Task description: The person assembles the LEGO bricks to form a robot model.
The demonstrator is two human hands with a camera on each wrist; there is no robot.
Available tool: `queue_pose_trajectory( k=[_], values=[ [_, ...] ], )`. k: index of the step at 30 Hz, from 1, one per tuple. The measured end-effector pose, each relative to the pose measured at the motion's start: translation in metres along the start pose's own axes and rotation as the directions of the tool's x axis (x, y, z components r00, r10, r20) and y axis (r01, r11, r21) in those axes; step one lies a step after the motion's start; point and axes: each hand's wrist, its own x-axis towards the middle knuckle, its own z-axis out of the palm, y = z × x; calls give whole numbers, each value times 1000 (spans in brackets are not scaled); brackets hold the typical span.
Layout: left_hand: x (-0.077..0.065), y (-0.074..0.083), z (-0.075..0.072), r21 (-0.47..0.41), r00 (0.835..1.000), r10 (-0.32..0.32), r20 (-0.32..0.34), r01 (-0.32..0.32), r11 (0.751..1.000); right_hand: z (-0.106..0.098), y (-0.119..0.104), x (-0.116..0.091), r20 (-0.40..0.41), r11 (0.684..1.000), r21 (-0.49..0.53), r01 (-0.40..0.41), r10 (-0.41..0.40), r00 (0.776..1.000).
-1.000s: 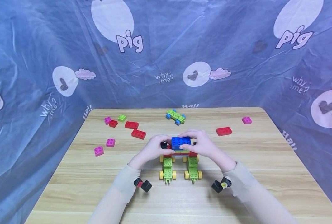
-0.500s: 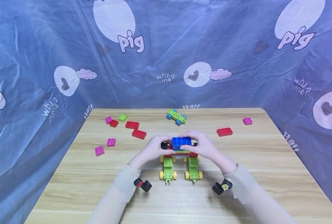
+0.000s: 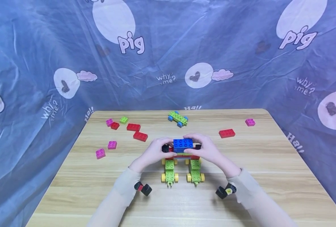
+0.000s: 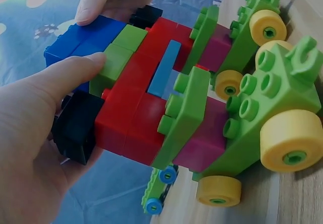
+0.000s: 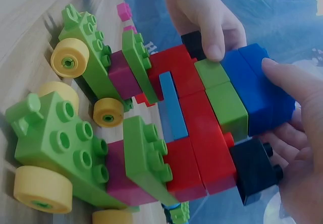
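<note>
A toy-brick model stands upright in the middle of the table, on two green wheeled bases (image 3: 195,175) with yellow wheels. Above them rise magenta bricks (image 4: 204,138), red bricks (image 5: 194,103), a light blue piece (image 4: 164,70) and green bricks (image 4: 121,50). Blue bricks (image 3: 183,143) top it, and black bricks (image 5: 252,171) jut from both sides. My left hand (image 3: 158,149) grips the upper left of the model, thumb on a green brick beside the blue. With thumb and fingers, my right hand (image 3: 203,148) holds the blue top from the right.
Behind the model stands a green wheeled base (image 3: 177,118) with blue wheels. Red bricks (image 3: 140,136), magenta bricks (image 3: 100,153) and a green brick (image 3: 124,119) lie at the left. Another red brick (image 3: 227,133) and magenta brick (image 3: 250,122) lie at the right.
My right thumb and fingers have slid slightly right along the blue top, uncovering more of its studs. The left hand and the model stay nearly in place.
</note>
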Motion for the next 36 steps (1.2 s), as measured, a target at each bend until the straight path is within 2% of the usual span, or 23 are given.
queue_pose_trajectory(
  k=[5,11,14,18,26,31,36],
  values=[
    [-1,-1,-2,-21,1000,-1,12,1,1000,-2,4,-4,-18,997,16,-79,79,997],
    [-3,-3,-10,-51,999,21,36,-19,998,-3,5,-6,-19,995,-20,-101,100,995],
    [-6,-4,-19,-71,999,43,11,-42,997,-2,6,-6,-26,994,-35,-101,100,995],
    [-9,-9,-32,-30,996,63,-58,-65,997,-2,7,-6,-32,995,-40,-92,91,995],
    [-13,-35,-55,47,976,3,-216,8,999,-2,7,-8,-35,994,-33,-100,99,994],
    [-15,-57,-65,62,964,-50,-261,68,996,-2,6,-8,-41,995,-26,-101,100,994],
    [-18,-78,-70,82,959,-98,-267,124,989,0,8,-8,-43,995,-25,-95,94,995]
  ],
)
